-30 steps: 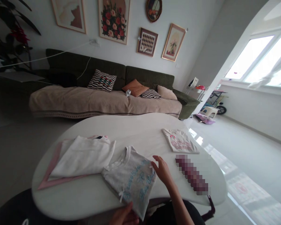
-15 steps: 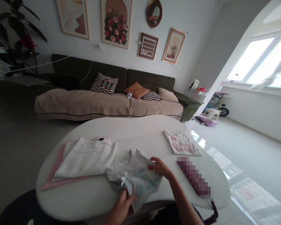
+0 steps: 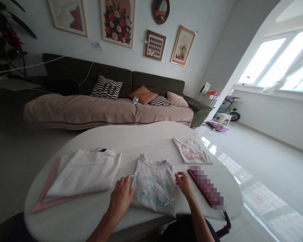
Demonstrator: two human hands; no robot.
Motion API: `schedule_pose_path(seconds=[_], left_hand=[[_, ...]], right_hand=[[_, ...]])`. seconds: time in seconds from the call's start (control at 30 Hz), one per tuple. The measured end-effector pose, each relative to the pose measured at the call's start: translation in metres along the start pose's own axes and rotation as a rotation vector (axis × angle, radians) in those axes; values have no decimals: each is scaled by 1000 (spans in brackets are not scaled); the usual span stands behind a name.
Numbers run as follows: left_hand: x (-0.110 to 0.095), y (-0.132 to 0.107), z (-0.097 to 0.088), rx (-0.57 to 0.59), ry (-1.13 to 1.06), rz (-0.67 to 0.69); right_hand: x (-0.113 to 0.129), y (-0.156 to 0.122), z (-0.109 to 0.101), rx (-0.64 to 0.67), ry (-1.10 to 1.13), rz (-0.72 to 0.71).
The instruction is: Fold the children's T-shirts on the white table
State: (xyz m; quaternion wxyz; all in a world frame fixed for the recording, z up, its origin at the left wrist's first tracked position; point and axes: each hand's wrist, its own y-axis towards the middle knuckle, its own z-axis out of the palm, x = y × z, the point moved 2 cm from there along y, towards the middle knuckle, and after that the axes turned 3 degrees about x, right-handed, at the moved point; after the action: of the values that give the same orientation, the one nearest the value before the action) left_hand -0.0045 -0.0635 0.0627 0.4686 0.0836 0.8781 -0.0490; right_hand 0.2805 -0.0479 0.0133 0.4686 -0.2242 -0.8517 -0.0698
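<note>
A light grey T-shirt (image 3: 153, 181) lies folded flat on the white table, its neckline pointing away from me. Blue lettering, a blue bow print and small white bows decorate its front. My left hand (image 3: 122, 193) is at the shirt's left edge, fingers bent and thumb apart, gripping nothing I can see. Just off the right edge hovers my right hand (image 3: 184, 183), its fingers loosely curled and apart with nothing in them. Farther right on the table is a folded white T-shirt (image 3: 192, 151) with pink print.
White and pink folded clothes (image 3: 86, 173) are stacked at the table's left. A dark red, partly blurred-out case (image 3: 205, 186) with a strap lies near the right edge of the white table (image 3: 131, 137). Behind the table stands a green sofa (image 3: 111, 111) with a beige cover and cushions.
The grey T-shirt went from bunched and partly lifted in both hands to lying flat and squared. Both hands have let go and moved out to its sides. The view has shifted slightly.
</note>
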Motion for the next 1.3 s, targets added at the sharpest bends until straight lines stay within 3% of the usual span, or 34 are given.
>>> schedule_pose_path(seconds=[0.07, 0.23, 0.37, 0.5, 0.63, 0.8, 0.87, 0.97, 1.03, 1.17, 1.3], left_hand=[[-12, 0, 15, 105, 13, 113], [-29, -5, 57, 587, 171, 565], [-19, -2, 68, 702, 288, 602], [-14, -5, 78, 582, 392, 593], [-15, -11, 87, 462, 403, 577], [-24, 18, 69, 395, 398, 574], [-26, 44, 56, 309, 455, 534], [-19, 82, 43, 161, 587, 369], [-9, 98, 42, 148, 649, 251], [8, 106, 48, 156, 680, 162], [9, 109, 48, 143, 692, 185]], right_hand=[[5, 28, 0, 49, 41, 43], [24, 68, 6, 226, 124, 53], [34, 72, 5, 307, 208, -48], [36, 75, 11, 265, 168, -104], [38, 76, 14, 93, 7, -157], [46, 49, 15, -137, -177, -259], [48, 33, 28, -124, -235, -310], [48, 15, 54, -66, -309, -373], [46, 10, 68, -50, -419, -359], [42, 12, 76, 11, -691, -278], [43, 13, 73, 24, -725, -264]])
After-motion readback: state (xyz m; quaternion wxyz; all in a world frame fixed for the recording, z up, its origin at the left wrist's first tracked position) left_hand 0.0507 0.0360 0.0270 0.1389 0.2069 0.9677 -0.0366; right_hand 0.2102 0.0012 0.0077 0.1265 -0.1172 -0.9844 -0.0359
